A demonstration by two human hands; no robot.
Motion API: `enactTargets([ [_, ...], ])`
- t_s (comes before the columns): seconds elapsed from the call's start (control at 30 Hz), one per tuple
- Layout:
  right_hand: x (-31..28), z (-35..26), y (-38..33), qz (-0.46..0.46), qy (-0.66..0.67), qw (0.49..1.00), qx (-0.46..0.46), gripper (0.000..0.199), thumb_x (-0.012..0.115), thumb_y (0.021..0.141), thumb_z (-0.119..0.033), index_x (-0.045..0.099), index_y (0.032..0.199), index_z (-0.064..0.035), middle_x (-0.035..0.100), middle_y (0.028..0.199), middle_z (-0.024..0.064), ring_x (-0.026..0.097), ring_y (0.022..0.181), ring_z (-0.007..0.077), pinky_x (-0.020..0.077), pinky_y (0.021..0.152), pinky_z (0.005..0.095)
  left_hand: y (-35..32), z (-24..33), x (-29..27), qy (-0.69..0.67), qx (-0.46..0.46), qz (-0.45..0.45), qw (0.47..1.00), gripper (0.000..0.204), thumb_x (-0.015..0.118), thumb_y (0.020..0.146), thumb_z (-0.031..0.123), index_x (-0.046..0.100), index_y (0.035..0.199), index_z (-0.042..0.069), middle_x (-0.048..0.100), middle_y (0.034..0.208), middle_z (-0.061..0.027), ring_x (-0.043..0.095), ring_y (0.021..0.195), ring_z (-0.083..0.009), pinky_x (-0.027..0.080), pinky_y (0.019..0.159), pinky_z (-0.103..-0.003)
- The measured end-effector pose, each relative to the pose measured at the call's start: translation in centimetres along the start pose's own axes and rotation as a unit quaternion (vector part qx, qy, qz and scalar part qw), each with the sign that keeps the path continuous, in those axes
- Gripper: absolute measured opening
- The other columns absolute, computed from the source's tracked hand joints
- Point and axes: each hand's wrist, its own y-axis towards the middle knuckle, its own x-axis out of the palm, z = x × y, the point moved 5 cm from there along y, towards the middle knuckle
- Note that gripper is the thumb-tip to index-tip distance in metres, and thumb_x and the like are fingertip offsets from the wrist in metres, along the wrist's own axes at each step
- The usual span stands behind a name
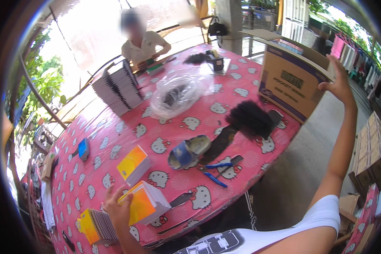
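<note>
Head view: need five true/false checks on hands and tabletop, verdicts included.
1. The person's left hand is beside stacked notebooks with yellow-orange covers. True.
2. The person's right hand is clenched into a fist. False: the right hand is spread, near the right end of the brown cardboard box.
3. The blue-handled metal pliers lie right of the blue open-toed slipper. True.
4. The clear plastic bag is inside the box. False: the clear plastic bag lies on the pink cat-patterned tablecloth.
</note>
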Motion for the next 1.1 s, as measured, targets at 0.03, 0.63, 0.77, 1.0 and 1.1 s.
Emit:
enactTargets([
  [0.03,1.2,1.6,-0.9,-0.041,-0.010,0.999,0.015,0.096,0.083,0.056,-0.044,0.043,0.135,-0.0073,0.046,0.137,0.0139,0.041,0.129,0.0308,0.0327,0.107,0.0399,0.1,0.3,-0.3,0.040,0.015,0.018,0.999,0.032,0.073,0.073,0.025,0.070,0.100,0.008,0.060,0.115,-0.0144,0.056,0.106,-0.0324,0.040,0.093,-0.043],
  [0.63,9.4,10.3,0.4,0.049,0.015,0.973,0.226,0.058,0.062,0.076,-0.061,0.068,0.099,-0.0075,0.067,0.087,0.0186,0.063,0.091,0.0380,0.0498,0.075,0.0452,11.0,39.1,27.5,-0.177,0.333,-0.292,0.879,0.036,0.065,0.079,0.031,0.066,0.101,0.003,0.066,0.099,-0.0183,0.061,0.099,-0.0338,0.048,0.085,-0.042],
  [0.77,10.2,11.1,0.5,-0.005,0.035,0.961,0.274,0.056,0.063,0.077,-0.058,0.069,0.100,-0.0072,0.067,0.088,0.0209,0.065,0.089,0.0358,0.0502,0.074,0.0426,10.2,46.6,35.3,-0.160,0.277,-0.284,0.904,0.043,0.069,0.078,0.034,0.062,0.105,0.001,0.065,0.102,-0.0218,0.062,0.099,-0.0337,0.049,0.085,-0.044],
  [1.0,10.5,11.9,1.8,0.029,0.104,0.948,0.300,0.053,0.071,0.076,-0.047,0.067,0.104,-0.0023,0.070,0.090,0.0163,0.069,0.083,0.0275,0.0508,0.070,0.0343,8.8,51.4,43.2,-0.103,0.195,-0.302,0.927,0.057,0.075,0.074,0.032,0.050,0.114,0.002,0.060,0.113,-0.0177,0.058,0.109,-0.0314,0.050,0.087,-0.041],
  [1.1,10.4,12.4,2.2,0.038,0.056,0.959,0.276,0.064,0.070,0.073,-0.056,0.068,0.100,0.0016,0.070,0.082,0.0123,0.069,0.082,0.0248,0.0503,0.071,0.0375,9.1,51.4,44.0,-0.080,0.206,-0.261,0.940,0.041,0.070,0.077,0.020,0.056,0.112,0.006,0.066,0.108,-0.0136,0.062,0.105,-0.0289,0.051,0.086,-0.038],
])
